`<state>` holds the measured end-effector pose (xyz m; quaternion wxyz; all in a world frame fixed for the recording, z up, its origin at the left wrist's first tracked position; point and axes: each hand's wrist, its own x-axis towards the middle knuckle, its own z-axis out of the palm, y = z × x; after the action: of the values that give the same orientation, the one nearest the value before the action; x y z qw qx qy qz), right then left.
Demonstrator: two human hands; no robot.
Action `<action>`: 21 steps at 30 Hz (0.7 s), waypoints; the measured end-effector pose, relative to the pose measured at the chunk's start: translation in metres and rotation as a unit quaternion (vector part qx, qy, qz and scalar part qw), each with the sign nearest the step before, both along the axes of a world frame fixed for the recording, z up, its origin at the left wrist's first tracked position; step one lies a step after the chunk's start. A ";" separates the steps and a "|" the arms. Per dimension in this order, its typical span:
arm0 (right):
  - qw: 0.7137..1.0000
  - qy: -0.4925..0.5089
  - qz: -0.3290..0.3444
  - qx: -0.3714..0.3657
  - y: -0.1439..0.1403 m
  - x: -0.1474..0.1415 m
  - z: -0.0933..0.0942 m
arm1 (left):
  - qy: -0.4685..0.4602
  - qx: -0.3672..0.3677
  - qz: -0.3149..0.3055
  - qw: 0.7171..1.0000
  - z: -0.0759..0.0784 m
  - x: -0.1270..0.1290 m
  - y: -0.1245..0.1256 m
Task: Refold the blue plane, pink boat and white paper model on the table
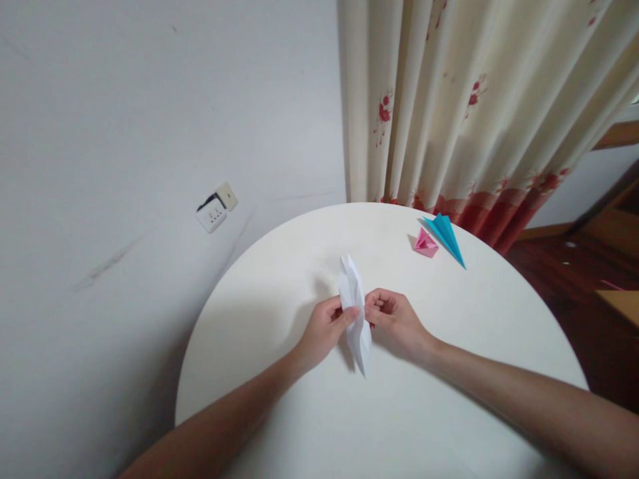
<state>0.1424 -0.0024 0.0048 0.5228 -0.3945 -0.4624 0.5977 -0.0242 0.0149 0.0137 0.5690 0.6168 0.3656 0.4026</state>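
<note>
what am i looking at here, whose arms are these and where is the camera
There is no machine: the one picture comes from a camera worn on a person's head, looking forward and down at their own arms. The left hand and right hand pinch a long white folded paper piece between them above a round white table. Farther back on the table lie a small pink folded paper shape and a pointed blue folded paper shape. Behind hangs a cream floral curtain.

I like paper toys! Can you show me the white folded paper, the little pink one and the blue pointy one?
white folded paper (353,286): head view, upper half above the fingers.
small pink folded paper (426,244): head view, its middle.
blue pointed folded paper (446,236): head view, its wide middle.
</note>
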 end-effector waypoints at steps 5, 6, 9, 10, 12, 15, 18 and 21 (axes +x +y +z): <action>1.000 -0.009 -0.009 0.009 -0.002 0.000 0.004 | 0.000 0.003 0.017 1.000 -0.004 -0.001 0.001; 1.000 -0.008 -0.010 0.008 -0.002 0.000 0.006 | 0.003 0.001 0.016 1.000 -0.005 -0.002 0.001; 1.000 0.001 -0.005 0.004 -0.004 0.000 0.009 | 0.011 0.004 0.031 0.999 -0.008 -0.003 0.002; 1.000 0.004 0.002 0.005 -0.004 0.000 0.009 | 0.012 0.008 0.040 0.999 -0.008 -0.003 0.002; 1.000 0.006 0.023 0.010 -0.004 0.000 0.008 | 0.017 0.016 0.058 0.998 -0.009 -0.003 0.002; 0.998 0.004 0.057 0.004 -0.004 0.000 0.004 | 0.023 0.027 0.080 0.996 -0.009 -0.003 0.002; 0.998 -0.004 0.064 -0.015 -0.003 -0.002 0.000 | 0.017 0.035 0.103 0.994 -0.008 -0.003 0.002; 0.999 -0.008 0.034 -0.018 0.000 -0.002 -0.001 | 0.000 0.013 0.092 0.996 -0.006 -0.002 0.001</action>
<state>0.1406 -0.0026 0.0033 0.4915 -0.3927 -0.4686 0.6202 -0.0263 0.0164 0.0073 0.5221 0.5876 0.4154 0.4579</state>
